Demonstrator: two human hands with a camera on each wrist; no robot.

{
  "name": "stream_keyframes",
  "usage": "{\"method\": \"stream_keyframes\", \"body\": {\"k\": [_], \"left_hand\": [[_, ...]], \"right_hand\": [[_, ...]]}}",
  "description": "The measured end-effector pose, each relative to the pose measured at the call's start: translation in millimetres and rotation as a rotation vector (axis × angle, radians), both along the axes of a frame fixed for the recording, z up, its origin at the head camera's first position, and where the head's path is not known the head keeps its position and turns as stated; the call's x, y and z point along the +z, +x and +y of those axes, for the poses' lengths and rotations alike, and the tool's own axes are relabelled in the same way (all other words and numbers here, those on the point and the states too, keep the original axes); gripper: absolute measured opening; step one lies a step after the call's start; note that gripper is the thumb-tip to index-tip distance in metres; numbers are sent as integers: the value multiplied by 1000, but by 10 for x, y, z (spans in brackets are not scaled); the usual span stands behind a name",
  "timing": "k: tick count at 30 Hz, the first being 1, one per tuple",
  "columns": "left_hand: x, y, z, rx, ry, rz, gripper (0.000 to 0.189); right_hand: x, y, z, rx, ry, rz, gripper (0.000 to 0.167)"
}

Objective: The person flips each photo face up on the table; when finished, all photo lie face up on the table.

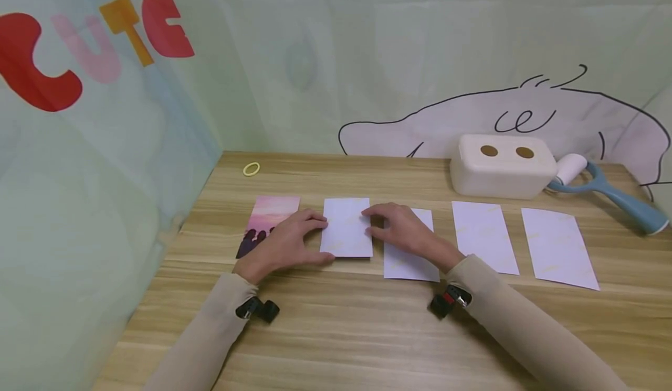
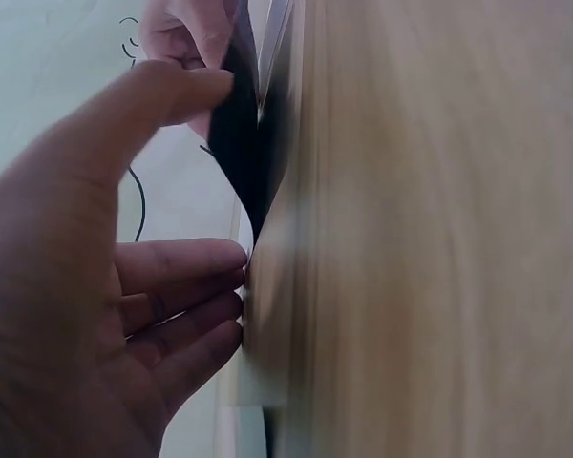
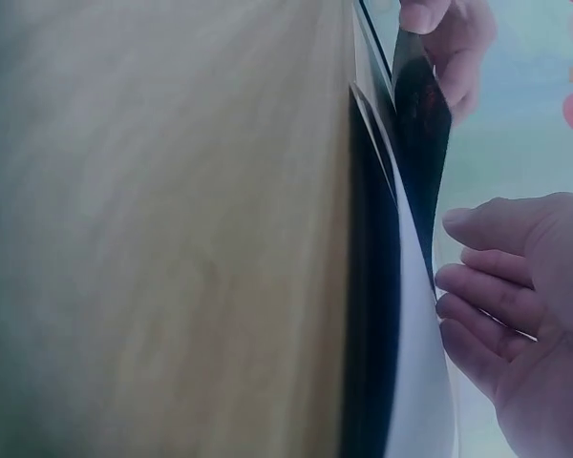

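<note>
A white card (image 1: 346,227) with faint yellow marks lies between both hands, its near edge slightly raised off the table. At its left edge are the fingertips of my left hand (image 1: 289,239), the thumb at the near left corner. My right hand (image 1: 406,227) touches the right edge, thumb and fingers spread apart. From the side, in the left wrist view, the card's dark underside (image 2: 237,119) shows as it bends. Partly behind the left hand is a pink picture card (image 1: 273,211) with dark silhouettes. The right hand reaches over another white card (image 1: 401,265).
Two more white cards (image 1: 484,236) (image 1: 559,245) lie to the right. Behind them stand a cream box (image 1: 499,175) with two brown ovals and a blue-handled lint roller (image 1: 619,195). A yellow ring (image 1: 251,169) lies at the back left, near the printed cloth backdrop (image 1: 294,87).
</note>
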State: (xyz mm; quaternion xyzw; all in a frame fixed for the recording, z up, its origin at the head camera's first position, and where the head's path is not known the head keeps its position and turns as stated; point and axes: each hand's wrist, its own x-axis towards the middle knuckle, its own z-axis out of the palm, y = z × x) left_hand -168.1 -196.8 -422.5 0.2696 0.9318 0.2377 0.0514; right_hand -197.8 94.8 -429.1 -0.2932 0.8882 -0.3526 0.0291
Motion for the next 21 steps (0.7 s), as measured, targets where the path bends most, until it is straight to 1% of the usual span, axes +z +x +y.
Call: {"method": "stream_keyframes", "body": {"k": [7, 11, 14, 18, 21], "left_hand": [[-9, -7, -13, -6, 24, 14, 65], [-24, -12, -23, -7, 37, 23, 62], [-24, -13, -28, -12, 45, 26, 61], [-15, -15, -30, -18, 42, 20, 61], [-9, -14, -34, -16, 35, 13, 61]], "right_hand": [[48, 37, 18, -66, -108, -46, 24], [68, 43, 23, -117, -120, -65, 17], [83, 45, 25, -131, -136, -160, 15], [90, 42, 1, -123, -208, -326, 17], [79, 38, -40, -141, -248, -383, 17]]}}
